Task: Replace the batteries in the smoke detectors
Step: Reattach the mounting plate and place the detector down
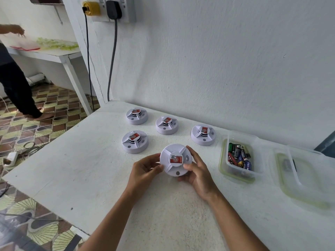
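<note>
Both hands, the left hand [145, 168] and right hand [196, 172], grip one smoke detector [175, 159] just above the desk [90, 169], still closed. Four other detectors [135, 141] sit unopened; the battery tub [241, 156] waits right, so the work looks barely begun.

My right hand [196, 170] covers the near-right rim of the smoke detector [175, 159]; its underside is hidden. Sticker print too small to read. Batteries [239, 156] are piled in the tub [241, 175], lower ones buried. Second container [306, 180] blurred, dark item inside unidentifiable. Bystander [16, 84] cut off at left edge.
</note>
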A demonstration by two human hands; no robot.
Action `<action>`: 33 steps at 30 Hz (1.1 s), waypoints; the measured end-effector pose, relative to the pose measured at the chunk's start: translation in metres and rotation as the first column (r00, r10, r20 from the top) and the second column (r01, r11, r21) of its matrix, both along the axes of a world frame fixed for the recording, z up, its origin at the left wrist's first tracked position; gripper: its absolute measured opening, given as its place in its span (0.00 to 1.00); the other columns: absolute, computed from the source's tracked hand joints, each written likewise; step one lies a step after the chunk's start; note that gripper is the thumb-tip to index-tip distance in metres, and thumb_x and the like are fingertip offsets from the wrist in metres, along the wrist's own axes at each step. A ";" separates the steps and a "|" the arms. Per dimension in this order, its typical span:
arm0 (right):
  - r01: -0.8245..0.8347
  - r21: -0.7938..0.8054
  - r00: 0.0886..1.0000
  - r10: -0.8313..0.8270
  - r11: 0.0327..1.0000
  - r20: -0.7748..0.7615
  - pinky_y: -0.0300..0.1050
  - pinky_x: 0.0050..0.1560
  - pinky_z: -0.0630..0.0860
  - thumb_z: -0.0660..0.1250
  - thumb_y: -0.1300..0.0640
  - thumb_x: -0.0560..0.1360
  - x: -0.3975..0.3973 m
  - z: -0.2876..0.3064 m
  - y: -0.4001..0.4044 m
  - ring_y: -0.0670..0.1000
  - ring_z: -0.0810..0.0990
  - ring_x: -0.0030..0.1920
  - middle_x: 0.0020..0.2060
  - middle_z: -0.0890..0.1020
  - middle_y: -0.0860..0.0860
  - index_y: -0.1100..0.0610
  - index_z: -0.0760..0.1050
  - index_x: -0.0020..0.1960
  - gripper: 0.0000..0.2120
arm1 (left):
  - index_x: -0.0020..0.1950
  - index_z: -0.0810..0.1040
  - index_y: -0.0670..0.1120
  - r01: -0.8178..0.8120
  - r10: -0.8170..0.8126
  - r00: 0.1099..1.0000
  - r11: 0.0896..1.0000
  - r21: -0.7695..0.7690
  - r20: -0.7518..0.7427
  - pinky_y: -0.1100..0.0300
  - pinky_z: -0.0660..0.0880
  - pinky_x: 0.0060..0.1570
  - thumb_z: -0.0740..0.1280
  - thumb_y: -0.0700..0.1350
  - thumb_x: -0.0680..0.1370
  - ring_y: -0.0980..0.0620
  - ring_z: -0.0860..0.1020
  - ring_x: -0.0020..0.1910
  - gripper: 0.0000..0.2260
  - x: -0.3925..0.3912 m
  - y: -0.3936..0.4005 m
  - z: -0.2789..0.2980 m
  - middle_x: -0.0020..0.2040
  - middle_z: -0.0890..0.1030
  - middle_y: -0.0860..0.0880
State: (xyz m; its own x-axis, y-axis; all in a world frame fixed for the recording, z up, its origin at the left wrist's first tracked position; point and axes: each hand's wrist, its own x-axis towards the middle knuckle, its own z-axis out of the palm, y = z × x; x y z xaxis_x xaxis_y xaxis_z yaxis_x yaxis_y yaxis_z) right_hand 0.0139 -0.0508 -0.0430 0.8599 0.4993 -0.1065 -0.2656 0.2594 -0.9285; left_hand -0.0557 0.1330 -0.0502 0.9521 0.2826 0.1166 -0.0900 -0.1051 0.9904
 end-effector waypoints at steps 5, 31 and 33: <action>-0.002 0.003 1.000 0.002 1.000 0.000 0.47 0.36 0.77 0.62 0.63 0.64 0.000 0.001 -0.001 0.54 0.80 0.47 0.55 0.81 0.58 0.49 0.71 0.67 0.31 | 0.62 0.80 0.45 -0.004 0.004 1.000 1.000 0.004 0.000 0.40 0.76 0.59 0.71 0.41 0.73 0.44 0.82 0.54 0.17 0.000 0.000 0.000 0.55 0.84 0.47; 0.051 -0.031 0.998 -0.052 0.998 -0.033 0.50 0.39 0.78 0.59 0.63 0.64 -0.002 0.001 -0.001 0.56 0.81 0.48 0.56 0.80 0.57 0.48 0.70 0.68 0.32 | 0.61 0.81 0.45 -0.003 0.003 1.000 1.000 -0.002 -0.015 0.43 0.77 0.59 0.71 0.41 0.72 0.45 0.83 0.54 0.16 0.000 -0.001 0.001 0.54 0.85 0.48; 0.053 -0.032 0.998 -0.054 0.998 -0.033 0.49 0.38 0.78 0.59 0.63 0.64 -0.002 0.001 0.000 0.55 0.81 0.47 0.55 0.80 0.57 0.49 0.69 0.69 0.33 | 0.61 0.81 0.45 -0.006 0.006 1.000 1.000 -0.004 -0.018 0.43 0.77 0.59 0.71 0.41 0.72 0.45 0.83 0.54 0.17 0.000 -0.001 0.001 0.54 0.85 0.48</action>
State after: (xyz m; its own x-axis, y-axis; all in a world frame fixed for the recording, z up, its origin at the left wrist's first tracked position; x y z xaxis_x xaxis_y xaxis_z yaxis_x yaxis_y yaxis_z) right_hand 0.0114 -0.0513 -0.0417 0.8808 0.4487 -0.1509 -0.2837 0.2453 -0.9270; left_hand -0.0553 0.1317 -0.0492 0.9523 0.2889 0.0987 -0.0720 -0.1017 0.9922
